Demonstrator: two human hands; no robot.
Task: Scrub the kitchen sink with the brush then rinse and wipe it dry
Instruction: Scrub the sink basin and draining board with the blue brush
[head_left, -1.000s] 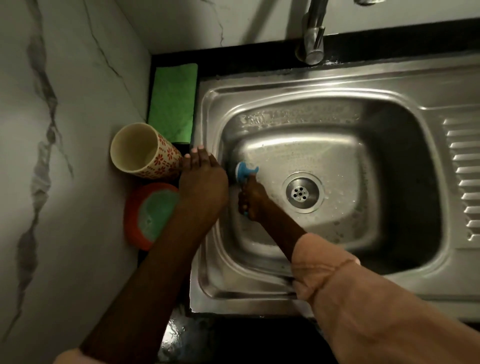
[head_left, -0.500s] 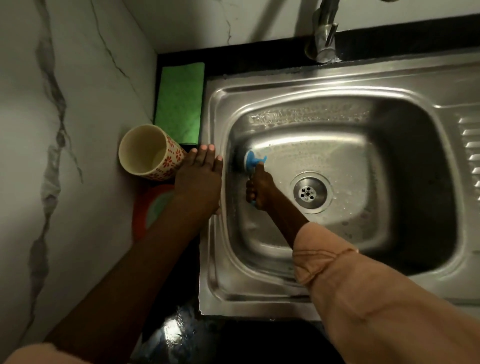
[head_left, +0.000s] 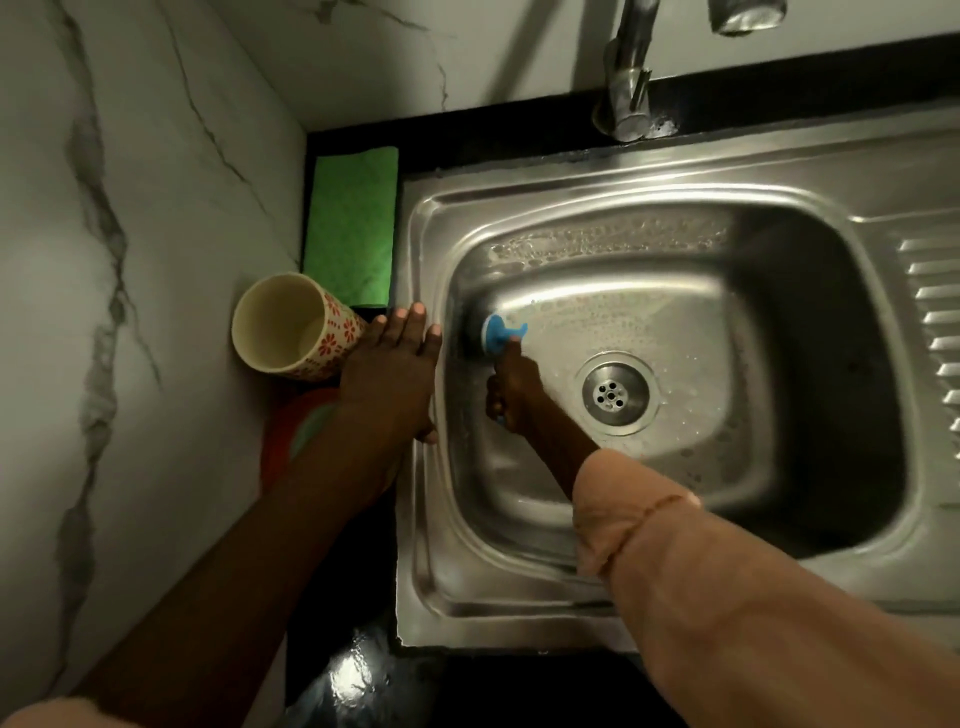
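A: How many hands are in view?
B: Two. The right hand (head_left: 514, 391) is down in the stainless steel sink (head_left: 675, 208), fingers curled round the handle of one blue brush (head_left: 500, 332). The brush head presses against the basin's left wall, left of the drain (head_left: 616, 392).
A: And the other hand?
B: The left hand (head_left: 390, 370) lies flat on the sink's left rim, fingers straight, holding nothing.
A: What else sits there?
B: One cream cup with red flowers (head_left: 291, 327), tipped on its side just beside the left hand. One green cloth (head_left: 350, 226) lies behind it on the black counter (head_left: 358, 670). One orange dish (head_left: 296, 436) peeks from under the left forearm. One faucet (head_left: 626, 88) stands behind the basin.
A: Any water?
B: Droplets and suds dot the basin's back wall and floor.
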